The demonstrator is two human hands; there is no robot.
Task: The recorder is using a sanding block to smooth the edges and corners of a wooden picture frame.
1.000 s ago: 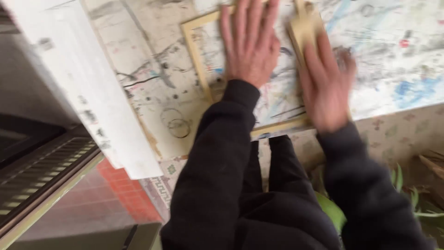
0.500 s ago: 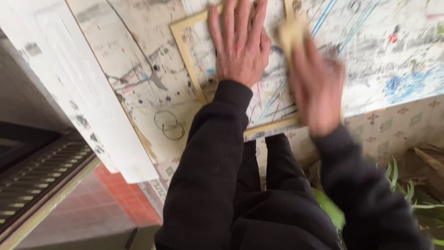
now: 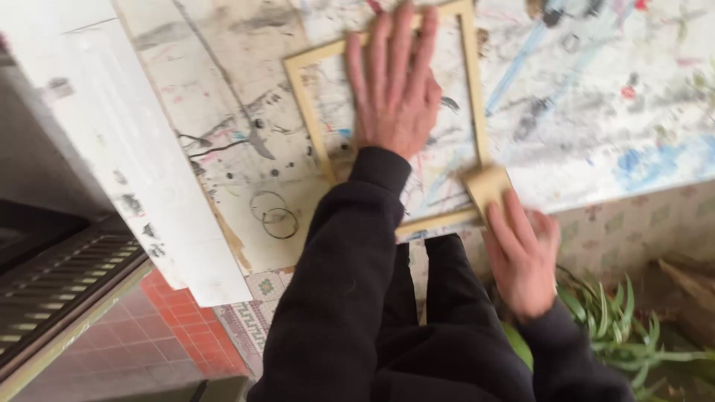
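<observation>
A pale wooden frame [image 3: 302, 104] lies flat on a paint-stained work table [image 3: 596, 97]. My left hand [image 3: 393, 85] is spread flat inside the frame, fingers apart, pressing down on the table surface. My right hand [image 3: 521, 253] grips a small tan sanding block [image 3: 485, 186] and holds it against the frame's near right corner. Both arms wear dark sleeves.
A white board [image 3: 126, 141] lies along the table's left side. Red floor tiles [image 3: 179, 335] and a dark metal grate [image 3: 52, 275] are at the lower left. A green spiky plant [image 3: 618, 327] sits at the lower right, below the table's edge.
My right hand has slid the sanding block from the frame's far right side down to its near right corner. My left hand stays flat inside the frame.
</observation>
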